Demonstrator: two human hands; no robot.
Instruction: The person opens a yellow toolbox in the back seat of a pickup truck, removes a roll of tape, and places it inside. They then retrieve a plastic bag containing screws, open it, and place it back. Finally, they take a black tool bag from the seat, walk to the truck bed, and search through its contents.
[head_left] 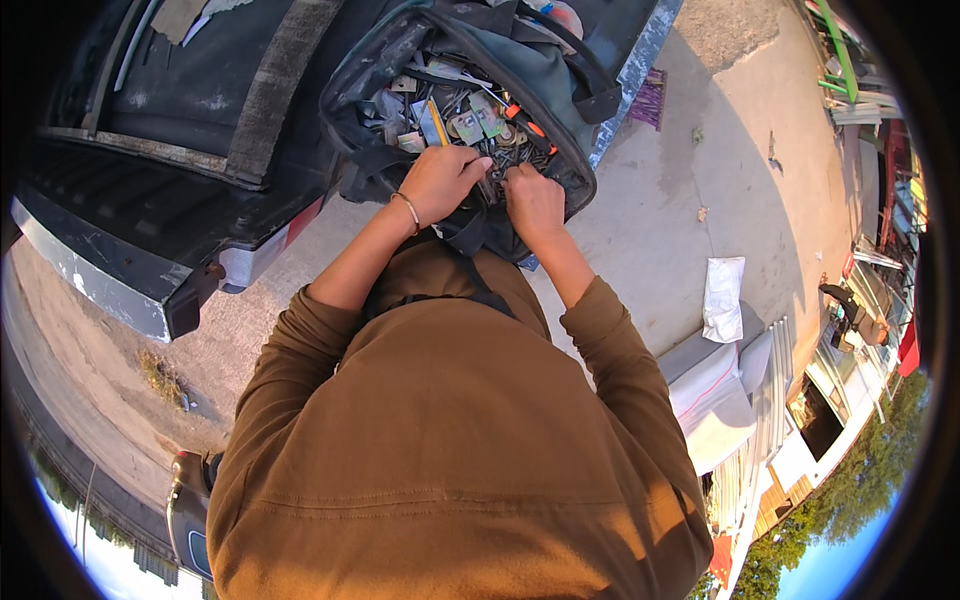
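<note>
A dark, open-topped tool bag [578, 165] stands in front of me, crammed with loose hardware. Both of my hands reach over its near side. My left hand [440, 185] is closed, fingertips pinched at the loose metal pieces. Close beside it, my right hand [535, 203] has its fingers curled down into the same spot; whatever either one grips is too small or hidden to name. Just beyond the fingers lie metal screws or nails [538, 158], an orange-and-black handled tool [530, 126], a yellow strip [437, 122] and small printed packets [466, 126].
A black truck bed with a worn tailgate [100, 265] is at the left. Concrete ground [650, 230] spreads to the right, with a white sack [723, 298] and stacked sheets and panels [712, 405]. A person [858, 318] is far right. A parked vehicle [188, 505] shows lower left.
</note>
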